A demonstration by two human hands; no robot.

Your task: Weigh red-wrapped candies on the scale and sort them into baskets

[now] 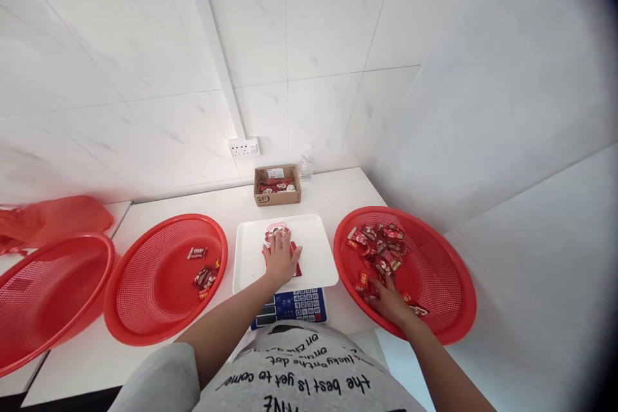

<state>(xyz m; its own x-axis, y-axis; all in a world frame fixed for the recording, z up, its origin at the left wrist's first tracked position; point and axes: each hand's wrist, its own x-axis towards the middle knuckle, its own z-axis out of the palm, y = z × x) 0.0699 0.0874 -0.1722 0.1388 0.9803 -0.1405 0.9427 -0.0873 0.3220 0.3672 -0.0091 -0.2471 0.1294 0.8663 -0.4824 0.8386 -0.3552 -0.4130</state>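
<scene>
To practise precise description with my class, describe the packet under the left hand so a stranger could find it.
On the white table, find the white tray beyond the blue keypad. The printed red packet lies there, partly under the left hand. Unlike the small wrapped pieces in the rightmost basket, it rests on the tray.

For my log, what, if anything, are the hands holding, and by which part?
Can't tell: the left hand lies over a red packet on the white tray; the right hand reaches among small wrapped pieces, fingertips partly hidden.
</scene>
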